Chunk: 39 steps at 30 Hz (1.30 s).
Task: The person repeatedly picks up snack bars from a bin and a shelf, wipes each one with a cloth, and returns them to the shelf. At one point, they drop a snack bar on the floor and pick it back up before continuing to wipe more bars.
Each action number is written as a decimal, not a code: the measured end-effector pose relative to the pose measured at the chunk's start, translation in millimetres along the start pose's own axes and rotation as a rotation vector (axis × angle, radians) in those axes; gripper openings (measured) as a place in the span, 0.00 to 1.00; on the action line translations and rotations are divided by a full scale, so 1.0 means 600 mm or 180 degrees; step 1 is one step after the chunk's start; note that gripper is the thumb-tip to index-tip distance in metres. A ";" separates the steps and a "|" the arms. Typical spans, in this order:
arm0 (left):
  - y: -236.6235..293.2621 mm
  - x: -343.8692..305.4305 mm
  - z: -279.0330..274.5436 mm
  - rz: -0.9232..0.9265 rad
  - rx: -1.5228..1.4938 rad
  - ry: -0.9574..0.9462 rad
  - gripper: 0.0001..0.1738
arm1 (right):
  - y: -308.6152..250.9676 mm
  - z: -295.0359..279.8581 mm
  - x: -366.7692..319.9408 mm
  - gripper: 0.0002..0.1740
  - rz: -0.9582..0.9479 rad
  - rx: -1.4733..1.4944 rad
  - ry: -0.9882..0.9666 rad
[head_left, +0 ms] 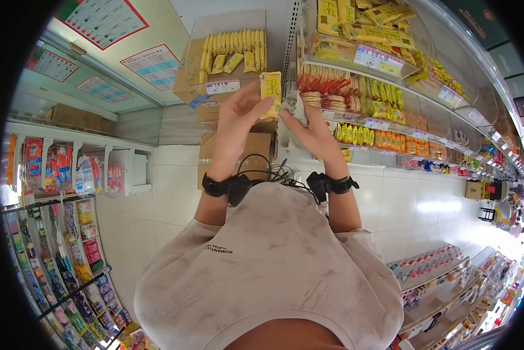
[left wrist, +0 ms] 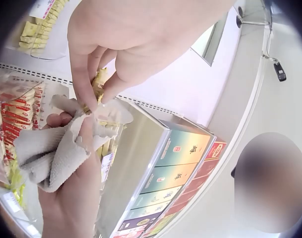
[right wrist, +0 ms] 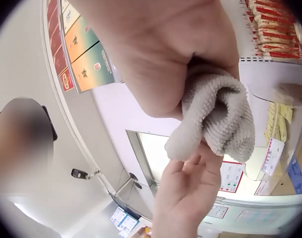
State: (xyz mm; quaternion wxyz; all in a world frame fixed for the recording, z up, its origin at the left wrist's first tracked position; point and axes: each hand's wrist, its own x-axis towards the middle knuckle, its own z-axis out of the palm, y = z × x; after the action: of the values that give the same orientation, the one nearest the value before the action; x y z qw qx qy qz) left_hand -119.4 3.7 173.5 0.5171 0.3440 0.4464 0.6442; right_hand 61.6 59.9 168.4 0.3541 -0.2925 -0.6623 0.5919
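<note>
yellow packet (head_left: 270, 92): held up in front of the body, pinched near its lower part, printed side shown to the head camera
left hand (head_left: 237, 116): thumb and fingertips closed on the yellow packet, which is gripped from its left side
right hand (head_left: 317, 131): fingers curled round a grey cloth (head_left: 296, 108), which is bunched, with its loose folds hung out past the fingers
cloth and packet: brought together at the packet's lower end, as seen from the left wrist; whether they are touching cannot be told
wrists: a black wristband (head_left: 217, 186) is worn on the left, a second black band (head_left: 339, 184) on the right
clear bin (head_left: 227, 24): set beyond the hands, with rows of small yellow packs (head_left: 233, 42) held inside and a few laid slantwise at the front; a price label (head_left: 222, 87) is fixed to its front
cardboard box (head_left: 184, 79): placed under the clear bin
shelf goods: red-and-white packs (head_left: 332, 84) are stacked just to the right of the hands, and larger yellow bags (head_left: 373, 20) are heaped above them
boxed goods: teal-and-yellow boxes (left wrist: 178, 146) are lined up beside red boxes (left wrist: 203, 167)
wall: printed notices (head_left: 151, 64) are posted to the left of the clear bin
</note>
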 end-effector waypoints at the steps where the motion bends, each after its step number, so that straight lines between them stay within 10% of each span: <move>1: 0.002 -0.002 -0.001 -0.0080 -0.0057 -0.0040 0.29 | -0.003 -0.002 -0.004 0.14 0.0224 0.0382 -0.0071; 20: 0.011 -0.006 0.028 0.0251 -0.0116 0.0091 0.20 | 0.013 0.024 -0.016 0.14 0.0101 0.0998 0.0591; 26: 0.011 -0.004 0.030 0.0626 0.0306 0.0538 0.19 | 0.031 0.014 -0.002 0.24 0.0635 0.1217 0.2041; 30: -0.026 -0.002 0.028 0.0986 0.1418 0.0233 0.23 | -0.011 0.032 0.014 0.34 -0.0065 0.2636 0.1497; 39: 0.001 -0.010 0.050 0.1492 0.1864 0.0128 0.29 | -0.029 0.029 0.026 0.19 0.0221 0.1892 0.1126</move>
State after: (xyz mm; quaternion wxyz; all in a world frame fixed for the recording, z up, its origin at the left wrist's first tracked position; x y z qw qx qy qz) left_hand -91.3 4.1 184.9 0.2265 0.5574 0.5309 0.5968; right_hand 39.1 60.3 186.5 0.5128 -0.2970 -0.3790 0.7108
